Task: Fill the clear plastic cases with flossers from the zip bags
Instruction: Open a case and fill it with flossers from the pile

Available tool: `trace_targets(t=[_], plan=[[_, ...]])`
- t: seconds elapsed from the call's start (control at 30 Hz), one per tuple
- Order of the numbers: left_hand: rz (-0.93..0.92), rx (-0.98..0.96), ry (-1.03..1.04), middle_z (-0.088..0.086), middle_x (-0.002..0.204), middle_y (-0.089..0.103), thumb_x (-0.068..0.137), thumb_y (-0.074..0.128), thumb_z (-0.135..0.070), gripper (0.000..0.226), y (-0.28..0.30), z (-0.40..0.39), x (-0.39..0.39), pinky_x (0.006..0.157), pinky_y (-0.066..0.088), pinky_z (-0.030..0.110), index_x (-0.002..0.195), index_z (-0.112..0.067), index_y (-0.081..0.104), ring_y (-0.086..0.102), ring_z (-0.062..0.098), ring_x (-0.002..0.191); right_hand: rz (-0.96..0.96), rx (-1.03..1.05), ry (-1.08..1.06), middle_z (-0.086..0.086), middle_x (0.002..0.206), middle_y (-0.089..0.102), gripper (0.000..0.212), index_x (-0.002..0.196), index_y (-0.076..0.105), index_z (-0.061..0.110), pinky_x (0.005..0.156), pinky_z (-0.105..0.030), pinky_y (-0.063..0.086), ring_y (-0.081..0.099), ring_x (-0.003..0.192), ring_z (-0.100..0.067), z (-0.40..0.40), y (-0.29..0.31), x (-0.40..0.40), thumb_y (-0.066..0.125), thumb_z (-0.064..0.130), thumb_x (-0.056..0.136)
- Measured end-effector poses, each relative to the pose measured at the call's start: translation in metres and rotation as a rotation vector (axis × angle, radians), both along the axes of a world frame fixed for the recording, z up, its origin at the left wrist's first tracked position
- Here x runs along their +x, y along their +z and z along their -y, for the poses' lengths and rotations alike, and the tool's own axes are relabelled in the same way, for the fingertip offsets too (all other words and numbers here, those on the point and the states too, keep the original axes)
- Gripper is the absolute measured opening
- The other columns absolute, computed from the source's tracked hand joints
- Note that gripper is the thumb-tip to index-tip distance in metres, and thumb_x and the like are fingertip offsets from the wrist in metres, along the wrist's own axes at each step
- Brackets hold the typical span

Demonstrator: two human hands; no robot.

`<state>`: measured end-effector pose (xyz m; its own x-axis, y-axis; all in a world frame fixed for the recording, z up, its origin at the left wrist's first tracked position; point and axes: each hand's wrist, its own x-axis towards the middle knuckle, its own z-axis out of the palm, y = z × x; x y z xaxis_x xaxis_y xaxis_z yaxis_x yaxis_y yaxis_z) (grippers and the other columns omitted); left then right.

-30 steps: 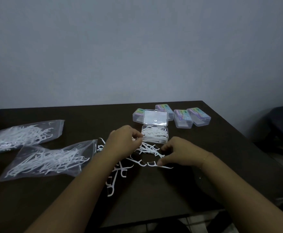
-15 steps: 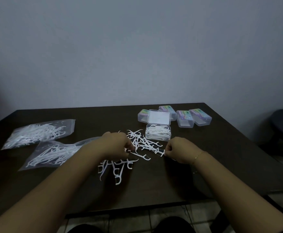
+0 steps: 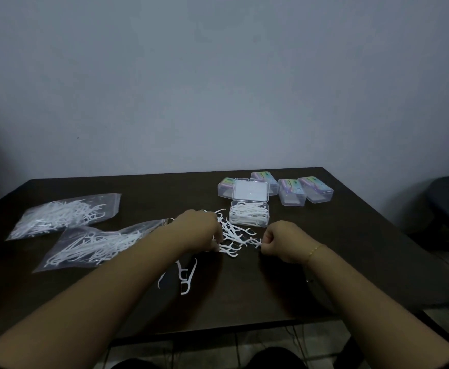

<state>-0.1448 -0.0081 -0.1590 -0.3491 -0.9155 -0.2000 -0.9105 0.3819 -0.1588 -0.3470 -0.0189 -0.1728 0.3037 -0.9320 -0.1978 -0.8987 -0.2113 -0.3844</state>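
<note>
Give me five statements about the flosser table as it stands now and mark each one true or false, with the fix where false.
1. The open case holds flossers. True.
2. Both zip bags lie right of the cases. False: the two bags, the second one nearer, lie to the left.
3. Four closed cases stand behind the open one. True.
4. The right hand lies flat and open on the table. False: its fingers are curled, pinching a flosser.
5. The loose flossers lie on the table between the hands, with the left hand at the pile. True.
</note>
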Motion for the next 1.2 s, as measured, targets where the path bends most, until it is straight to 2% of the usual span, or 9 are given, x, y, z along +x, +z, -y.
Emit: trace_targets(t=[0.13, 0.23, 0.47, 0.67, 0.83, 0.93, 1.0, 1.07, 1.2], plan=[[-0.004, 0.031, 0.005, -0.003, 0.125, 0.049, 0.089, 0.059, -0.045, 0.033, 0.001, 0.007, -0.007, 0.089, 0.042, 0.033, 0.120, -0.034, 0.062, 0.050, 0.018, 0.116, 0.092, 0.036, -0.025, -0.004, 0.096, 0.067, 0.008, 0.086, 0.066, 0.014, 0.087, -0.029, 0.052, 0.062, 0.092, -0.016, 0.001, 0.002, -0.003, 0.065, 0.022, 0.088], [-0.002, 0.038, 0.000, -0.004, 0.120, 0.054, 0.089, 0.061, -0.041, 0.024, 0.003, 0.009, -0.011, 0.085, 0.046, 0.032, 0.108, -0.029, 0.070, 0.055, 0.017, 0.108, 0.104, 0.034, -0.036, -0.006, 0.097, 0.068, 0.012, 0.091, 0.068, 0.011, 0.088, -0.030, 0.052, 0.063, 0.093, -0.018, 0.002, 0.000, -0.003, 0.066, 0.022, 0.087], [-0.047, 0.127, 0.061, -0.002, 0.096, 0.069, 0.080, 0.066, -0.029, 0.015, 0.001, 0.008, -0.015, 0.076, 0.054, 0.032, 0.089, -0.020, 0.073, 0.063, 0.016, 0.087, 0.209, 0.024, -0.062, -0.002, 0.087, 0.067, 0.007, 0.083, 0.068, 0.011, 0.082, -0.027, 0.051, 0.058, 0.077, -0.010, 0.001, -0.002, -0.009, 0.067, 0.018, 0.085], [-0.236, 0.148, 0.086, -0.006, 0.082, 0.065, 0.079, 0.069, -0.025, 0.004, 0.007, 0.006, -0.010, 0.061, 0.042, 0.020, 0.082, -0.024, 0.067, 0.058, 0.010, 0.075, 0.337, 0.043, -0.118, -0.005, 0.081, 0.068, 0.010, 0.078, 0.070, 0.009, 0.072, -0.024, 0.051, 0.058, 0.067, -0.007, 0.000, -0.004, -0.017, 0.066, 0.015, 0.085], [-0.430, 0.074, 0.131, -0.010, 0.069, 0.063, 0.078, 0.072, -0.021, 0.018, 0.019, 0.012, 0.000, 0.059, 0.045, 0.019, 0.068, -0.027, 0.059, 0.058, 0.007, 0.063, 0.385, 0.047, -0.157, -0.005, 0.084, 0.068, 0.010, 0.077, 0.069, 0.012, 0.073, -0.026, 0.052, 0.060, 0.073, -0.010, 0.002, -0.005, -0.020, 0.066, 0.017, 0.086], [-0.544, 0.095, 0.153, -0.012, 0.069, 0.064, 0.080, 0.074, -0.019, 0.016, 0.027, 0.015, 0.001, 0.058, 0.043, 0.013, 0.072, -0.028, 0.063, 0.056, 0.000, 0.059, 0.408, 0.052, -0.173, -0.008, 0.089, 0.070, 0.011, 0.080, 0.070, 0.010, 0.078, -0.028, 0.053, 0.060, 0.077, -0.013, 0.002, -0.004, -0.022, 0.066, 0.018, 0.086], [-0.604, 0.124, 0.184, -0.013, 0.070, 0.066, 0.080, 0.075, -0.020, 0.009, 0.030, 0.018, 0.001, 0.056, 0.042, 0.009, 0.084, -0.026, 0.071, 0.057, -0.004, 0.059, 0.427, 0.059, -0.186, -0.009, 0.091, 0.070, 0.012, 0.082, 0.070, 0.009, 0.078, -0.029, 0.052, 0.060, 0.078, -0.013, 0.002, -0.003, -0.023, 0.066, 0.018, 0.086], [-0.622, 0.117, 0.195, -0.018, 0.071, 0.067, 0.080, 0.076, -0.022, 0.015, 0.033, 0.021, 0.001, 0.055, 0.039, 0.006, 0.095, -0.025, 0.075, 0.057, -0.007, 0.059, 0.446, 0.068, -0.199, -0.008, 0.092, 0.070, 0.011, 0.084, 0.071, 0.009, 0.077, -0.028, 0.052, 0.060, 0.079, -0.013, 0.002, -0.003, -0.023, 0.066, 0.018, 0.086], [-0.748, 0.178, 0.247, -0.013, 0.078, 0.072, 0.082, 0.074, -0.023, 0.015, 0.035, 0.027, 0.002, 0.068, 0.044, 0.016, 0.096, -0.023, 0.077, 0.059, 0.002, 0.069, 0.472, 0.084, -0.209, -0.008, 0.091, 0.070, 0.011, 0.086, 0.072, 0.008, 0.080, -0.030, 0.053, 0.061, 0.081, -0.014, 0.003, -0.005, -0.025, 0.065, 0.018, 0.086]])
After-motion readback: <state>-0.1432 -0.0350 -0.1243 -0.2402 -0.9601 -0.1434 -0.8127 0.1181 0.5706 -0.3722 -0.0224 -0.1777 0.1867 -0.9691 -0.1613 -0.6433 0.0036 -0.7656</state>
